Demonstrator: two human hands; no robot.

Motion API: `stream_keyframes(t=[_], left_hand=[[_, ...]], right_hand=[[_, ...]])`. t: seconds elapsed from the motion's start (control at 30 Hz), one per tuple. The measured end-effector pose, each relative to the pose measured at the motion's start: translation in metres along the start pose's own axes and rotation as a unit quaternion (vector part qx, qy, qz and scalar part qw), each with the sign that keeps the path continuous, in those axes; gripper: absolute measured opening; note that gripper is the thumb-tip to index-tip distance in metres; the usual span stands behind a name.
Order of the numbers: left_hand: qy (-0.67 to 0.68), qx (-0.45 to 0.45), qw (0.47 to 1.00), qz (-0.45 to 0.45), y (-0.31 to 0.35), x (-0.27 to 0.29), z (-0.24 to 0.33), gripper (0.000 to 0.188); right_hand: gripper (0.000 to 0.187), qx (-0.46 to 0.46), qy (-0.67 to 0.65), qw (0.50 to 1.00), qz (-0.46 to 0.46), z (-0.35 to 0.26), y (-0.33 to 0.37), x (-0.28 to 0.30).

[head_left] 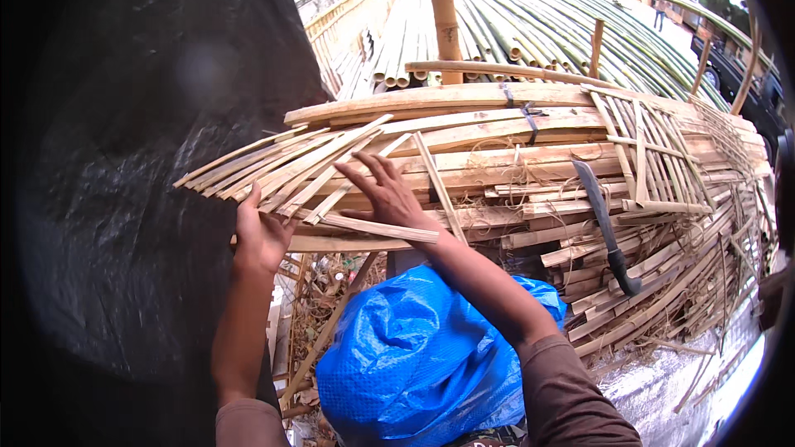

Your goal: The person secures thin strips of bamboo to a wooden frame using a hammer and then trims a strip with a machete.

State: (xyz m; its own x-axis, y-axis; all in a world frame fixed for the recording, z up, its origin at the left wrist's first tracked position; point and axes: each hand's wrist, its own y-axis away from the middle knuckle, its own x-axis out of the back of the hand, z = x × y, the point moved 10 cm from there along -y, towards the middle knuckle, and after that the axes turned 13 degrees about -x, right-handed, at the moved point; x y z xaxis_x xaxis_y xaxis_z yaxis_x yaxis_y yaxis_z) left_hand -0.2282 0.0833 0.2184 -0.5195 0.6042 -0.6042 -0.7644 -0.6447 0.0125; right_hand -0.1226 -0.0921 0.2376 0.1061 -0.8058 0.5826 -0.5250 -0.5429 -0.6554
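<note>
Several split bamboo strips [281, 153] lie in a loose fan at the left end of a pile of wood planks. My left hand [263, 238] is closed around the near ends of the strips, its thumb against their edge. Over the middle of the fan, my right hand [387, 192] has its fingers spread and holds nothing; I cannot tell whether the fingertips touch a strip. A short flat bamboo slat [377, 228] runs from near my left hand to my right wrist. Another slat [439, 186] leans across the planks just right of my right hand.
A machete [598, 207] with a black handle lies on the planks [497, 161] at right. Beyond it is a bamboo lattice panel [654, 149]. A blue tarp [414, 356] covers my lap. Black sheeting [166, 199] hangs at left. Long bamboo poles [530, 21] fill the background behind an upright post [445, 12].
</note>
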Motion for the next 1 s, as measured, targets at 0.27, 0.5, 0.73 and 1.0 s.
stream_keyframes(t=[0.27,0.5,0.73,1.0], left_hand=[[-0.149,-0.033,0.988,0.026,0.024,-0.027,0.017,0.044],[-0.194,-0.173,0.965,0.028,0.019,-0.063,0.063,0.046],[-0.142,-0.250,0.957,-0.035,-0.003,-0.127,0.113,0.050],[-0.059,-0.228,0.970,-0.054,-0.044,-0.150,0.095,0.050]], right_hand=[[0.031,0.036,-0.186,0.978,0.082,0.006,-0.026,0.011],[0.030,0.071,-0.239,0.960,0.128,-0.029,-0.051,0.040],[0.025,0.008,-0.231,0.969,0.090,-0.067,-0.069,0.064],[0.037,-0.026,-0.204,0.976,0.066,-0.063,-0.050,0.075]])
